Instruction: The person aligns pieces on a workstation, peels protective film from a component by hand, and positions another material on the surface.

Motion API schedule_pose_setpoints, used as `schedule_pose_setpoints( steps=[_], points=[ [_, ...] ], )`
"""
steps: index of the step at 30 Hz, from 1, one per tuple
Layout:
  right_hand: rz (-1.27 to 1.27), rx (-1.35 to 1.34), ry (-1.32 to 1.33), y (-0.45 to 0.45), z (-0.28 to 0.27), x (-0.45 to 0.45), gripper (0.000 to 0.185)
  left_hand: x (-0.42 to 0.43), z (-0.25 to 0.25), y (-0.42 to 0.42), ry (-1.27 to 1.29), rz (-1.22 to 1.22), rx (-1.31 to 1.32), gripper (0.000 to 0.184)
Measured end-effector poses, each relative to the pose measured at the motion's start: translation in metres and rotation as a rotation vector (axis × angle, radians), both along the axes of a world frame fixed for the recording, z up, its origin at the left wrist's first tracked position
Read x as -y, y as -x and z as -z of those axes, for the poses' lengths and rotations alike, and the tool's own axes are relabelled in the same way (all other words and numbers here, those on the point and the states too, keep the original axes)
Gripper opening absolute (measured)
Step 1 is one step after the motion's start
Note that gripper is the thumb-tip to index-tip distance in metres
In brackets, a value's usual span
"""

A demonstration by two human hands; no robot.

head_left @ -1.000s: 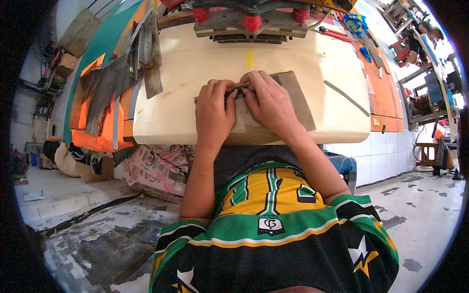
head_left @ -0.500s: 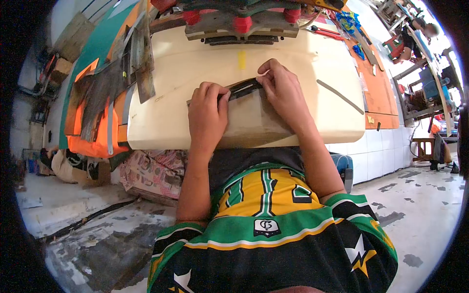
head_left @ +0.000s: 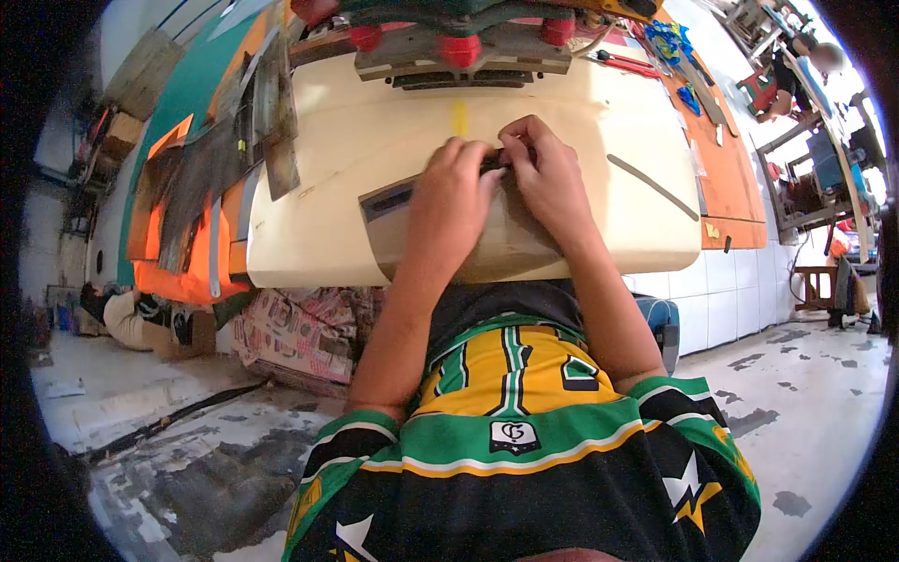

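A grey-brown sheet (head_left: 384,225) with a dark strip (head_left: 389,199) along its far edge lies at the front of the cream table board (head_left: 318,187). Across the sheet reaches my left hand (head_left: 454,201), slightly blurred, its fingers closed near the sheet's far edge. My right hand (head_left: 546,178) is beside it, thumb and fingers pinched on a small dark piece (head_left: 498,161). The fingertips of both hands nearly meet there. What my left fingers hold, if anything, is hidden.
A machine with red knobs (head_left: 459,51) stands at the table's far edge. Dark strips (head_left: 272,112) and orange material (head_left: 192,258) lie left. To the right are a thin grey strip (head_left: 653,185), red-handled pliers (head_left: 629,64) and blue plastic (head_left: 667,39). Another person (head_left: 796,70) is at the far right.
My left hand has moved right along the sheet toward my right hand, uncovering the sheet's left end. The long dark strip seen between the hands is now mostly covered.
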State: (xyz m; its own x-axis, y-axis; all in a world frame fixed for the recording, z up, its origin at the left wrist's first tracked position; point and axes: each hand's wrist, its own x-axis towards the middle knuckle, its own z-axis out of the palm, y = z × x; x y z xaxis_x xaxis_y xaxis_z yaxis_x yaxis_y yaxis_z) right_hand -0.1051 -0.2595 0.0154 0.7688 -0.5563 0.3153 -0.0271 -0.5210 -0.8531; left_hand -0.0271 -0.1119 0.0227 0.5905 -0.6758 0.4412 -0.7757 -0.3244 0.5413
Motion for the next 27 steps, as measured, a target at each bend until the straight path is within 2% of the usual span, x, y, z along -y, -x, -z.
schedule_pose_setpoints(
  steps=[10, 13, 15, 19, 21, 25, 27],
  points=[
    [0.039, 0.020, 0.006, 0.001, -0.003, -0.001, 0.012, 0.010, 0.010, -0.004, 0.034, 0.022, -0.057, 0.027],
    [0.053, 0.010, 0.038, 0.003, -0.003, -0.002, 0.012, 0.008, 0.007, -0.008, -0.020, 0.051, -0.054, 0.027],
    [0.042, -0.019, 0.026, 0.002, -0.006, -0.003, 0.012, 0.002, 0.000, -0.015, -0.043, 0.157, -0.105, 0.026],
    [0.032, -0.041, -0.013, 0.001, -0.003, -0.002, 0.013, 0.001, -0.008, -0.011, -0.062, 0.177, -0.116, 0.024],
    [0.044, 0.023, 0.075, 0.001, 0.001, 0.000, 0.013, 0.005, -0.001, -0.007, -0.036, 0.092, -0.080, 0.021],
    [0.040, 0.009, 0.051, 0.001, 0.001, -0.002, 0.012, -0.002, 0.015, -0.011, 0.086, 0.118, -0.057, 0.021],
    [0.031, 0.018, 0.088, 0.000, 0.000, -0.002, 0.012, -0.004, 0.015, -0.011, 0.183, 0.063, -0.156, 0.016]
  ],
)
